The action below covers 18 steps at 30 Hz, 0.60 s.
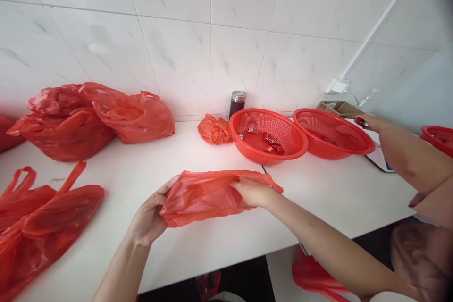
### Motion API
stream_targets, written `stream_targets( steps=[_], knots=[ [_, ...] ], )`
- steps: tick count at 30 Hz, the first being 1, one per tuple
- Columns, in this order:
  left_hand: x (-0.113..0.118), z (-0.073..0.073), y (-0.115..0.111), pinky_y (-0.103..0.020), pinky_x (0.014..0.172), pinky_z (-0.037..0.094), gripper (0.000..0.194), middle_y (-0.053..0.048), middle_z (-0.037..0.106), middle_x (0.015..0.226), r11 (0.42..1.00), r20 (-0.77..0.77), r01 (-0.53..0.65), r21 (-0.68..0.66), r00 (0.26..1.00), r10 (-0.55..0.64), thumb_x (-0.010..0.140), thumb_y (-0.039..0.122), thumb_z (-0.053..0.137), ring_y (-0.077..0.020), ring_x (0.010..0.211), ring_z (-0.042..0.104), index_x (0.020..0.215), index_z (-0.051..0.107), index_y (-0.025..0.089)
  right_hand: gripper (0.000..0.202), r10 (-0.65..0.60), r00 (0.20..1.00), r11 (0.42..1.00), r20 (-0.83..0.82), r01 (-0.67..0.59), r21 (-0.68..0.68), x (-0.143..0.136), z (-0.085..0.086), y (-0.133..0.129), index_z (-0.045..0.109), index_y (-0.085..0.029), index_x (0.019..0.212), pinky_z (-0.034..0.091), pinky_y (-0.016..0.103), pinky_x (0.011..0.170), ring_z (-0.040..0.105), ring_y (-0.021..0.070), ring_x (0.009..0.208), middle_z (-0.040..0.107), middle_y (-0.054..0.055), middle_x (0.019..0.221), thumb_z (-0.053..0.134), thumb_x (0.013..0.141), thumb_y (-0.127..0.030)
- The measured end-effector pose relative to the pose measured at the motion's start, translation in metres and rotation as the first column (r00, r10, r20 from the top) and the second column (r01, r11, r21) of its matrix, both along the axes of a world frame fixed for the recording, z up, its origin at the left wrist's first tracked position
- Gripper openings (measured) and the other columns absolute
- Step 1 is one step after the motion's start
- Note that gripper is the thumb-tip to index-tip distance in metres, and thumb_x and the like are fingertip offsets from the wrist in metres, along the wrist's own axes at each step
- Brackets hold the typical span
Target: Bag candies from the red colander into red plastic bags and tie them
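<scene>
Your right forearm [318, 240] puts your right hand [253, 192] inside the red bag [201, 207], grip too veiled to tell, while your left hand [152, 212] pinches its left side above the near table [191, 247]; pulling apart too hard could tear the plastic.

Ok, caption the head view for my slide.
Left hand holds a red plastic bag; right hand reaches inside, baskets beyond.

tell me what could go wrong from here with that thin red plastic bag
The thin red plastic bag might tear, since the left hand grips its side while the right hand reaches into it. A nudge to the left round red plastic basket could topple the dark cylindrical flask with a silver lid close behind it.
</scene>
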<state>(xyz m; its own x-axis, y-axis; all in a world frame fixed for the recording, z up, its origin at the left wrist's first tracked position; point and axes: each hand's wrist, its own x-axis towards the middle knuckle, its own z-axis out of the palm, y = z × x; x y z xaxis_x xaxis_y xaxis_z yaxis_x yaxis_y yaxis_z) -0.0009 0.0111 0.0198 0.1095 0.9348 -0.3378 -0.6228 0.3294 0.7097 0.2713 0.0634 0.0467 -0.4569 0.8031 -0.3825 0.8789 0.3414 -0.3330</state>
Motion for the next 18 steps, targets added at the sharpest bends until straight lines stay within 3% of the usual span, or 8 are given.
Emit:
stream_targets(
  steps=[4, 7, 9, 11, 12, 14, 16, 18],
  knots=[
    [0.0, 0.009, -0.001, -0.023, 0.082, 0.056, 0.043, -0.006, 0.06, 0.138, 1.0, -0.167, 0.005, -0.01, 0.986, -0.006, 0.077, 0.023, 0.07, -0.023, 0.114, 0.063, 0.12, 0.069, 0.023, 0.074, 0.071, 0.995, 0.995, 0.068, -0.066, -0.069, 0.004, 0.017, -0.008, 0.045, -0.035, 0.144, 0.052, 0.044, 0.082, 0.058, 0.0355, 0.116, 0.056, 0.01, 0.137, 0.069, 0.074, -0.038],
    [0.008, 0.017, -0.004, -0.021, 0.087, 0.054, 0.056, -0.004, 0.05, 0.148, 0.998, -0.272, 0.037, 0.051, 0.962, -0.022, 0.077, 0.028, 0.074, -0.0274, 0.13, 0.051, 0.132, 0.061, 0.028, 0.062, 0.224, 0.953, 0.964, -0.203, -0.247, -0.099, 0.007, 0.053, -0.02, 0.049, -0.034, 0.141, 0.042, 0.044, 0.105, 0.042, 0.0306, 0.136, 0.047, 0.005, 0.147, 0.062, 0.083, -0.051],
    [0.013, 0.02, -0.006, -0.023, 0.089, 0.054, 0.062, -0.004, 0.046, 0.151, 0.995, -0.3, 0.079, 0.059, 0.952, -0.058, 0.078, 0.03, 0.074, -0.0292, 0.135, 0.046, 0.137, 0.056, 0.03, 0.054, 0.292, 0.841, 0.935, -0.455, -0.35, -0.048, 0.017, 0.078, -0.017, 0.051, -0.035, 0.139, 0.04, 0.037, 0.107, 0.046, 0.023, 0.134, 0.05, 0.001, 0.145, 0.055, 0.089, -0.055],
    [0.015, 0.022, -0.01, -0.023, 0.091, 0.054, 0.062, -0.003, 0.043, 0.153, 0.992, -0.304, 0.114, 0.061, 0.948, -0.091, 0.079, 0.032, 0.073, -0.0298, 0.136, 0.044, 0.138, 0.054, 0.03, 0.05, 0.218, 0.832, 0.976, -0.51, -0.201, 0.088, 0.036, 0.09, -0.002, 0.051, -0.032, 0.139, 0.044, 0.034, 0.103, 0.054, 0.0199, 0.126, 0.057, 0.003, 0.138, 0.05, 0.093, -0.052],
    [0.014, 0.023, -0.013, -0.024, 0.091, 0.054, 0.062, -0.003, 0.041, 0.153, 0.99, -0.299, 0.129, 0.059, 0.948, -0.106, 0.079, 0.032, 0.072, -0.0302, 0.137, 0.042, 0.139, 0.054, 0.03, 0.048, 0.118, 0.896, 0.984, -0.428, -0.049, 0.17, 0.046, 0.09, 0.009, 0.051, -0.03, 0.139, 0.044, 0.036, 0.102, 0.056, 0.0211, 0.124, 0.059, 0.005, 0.135, 0.049, 0.094, -0.049],
    [0.011, 0.025, -0.019, -0.026, 0.094, 0.053, 0.061, -0.002, 0.04, 0.154, 0.988, -0.278, 0.149, 0.045, 0.952, -0.131, 0.08, 0.032, 0.071, -0.0311, 0.138, 0.041, 0.139, 0.054, 0.031, 0.044, -0.135, 0.985, 0.938, -0.109, 0.162, 0.306, 0.065, 0.079, 0.028, 0.056, -0.023, 0.134, 0.045, 0.044, 0.099, 0.058, 0.0285, 0.12, 0.065, 0.012, 0.126, 0.052, 0.094, -0.041],
    [0.007, 0.026, -0.026, -0.029, 0.097, 0.051, 0.062, -0.003, 0.042, 0.153, 0.988, -0.259, 0.153, 0.017, 0.955, -0.143, 0.08, 0.032, 0.071, -0.0321, 0.137, 0.042, 0.14, 0.053, 0.031, 0.04, -0.255, 0.955, 0.921, 0.149, 0.193, 0.337, 0.075, 0.063, 0.037, 0.06, -0.018, 0.128, 0.046, 0.048, 0.093, 0.061, 0.0348, 0.114, 0.068, 0.017, 0.117, 0.055, 0.091, -0.033],
    [0.004, 0.027, -0.03, -0.032, 0.1, 0.05, 0.064, -0.004, 0.044, 0.151, 0.989, -0.249, 0.145, -0.008, 0.958, -0.142, 0.079, 0.032, 0.071, -0.0332, 0.136, 0.044, 0.141, 0.052, 0.031, 0.042, -0.216, 0.963, 0.936, 0.161, 0.158, 0.314, 0.074, 0.052, 0.035, 0.057, -0.02, 0.13, 0.047, 0.046, 0.091, 0.063, 0.0343, 0.111, 0.069, 0.015, 0.115, 0.055, 0.09, -0.032]
  ],
)
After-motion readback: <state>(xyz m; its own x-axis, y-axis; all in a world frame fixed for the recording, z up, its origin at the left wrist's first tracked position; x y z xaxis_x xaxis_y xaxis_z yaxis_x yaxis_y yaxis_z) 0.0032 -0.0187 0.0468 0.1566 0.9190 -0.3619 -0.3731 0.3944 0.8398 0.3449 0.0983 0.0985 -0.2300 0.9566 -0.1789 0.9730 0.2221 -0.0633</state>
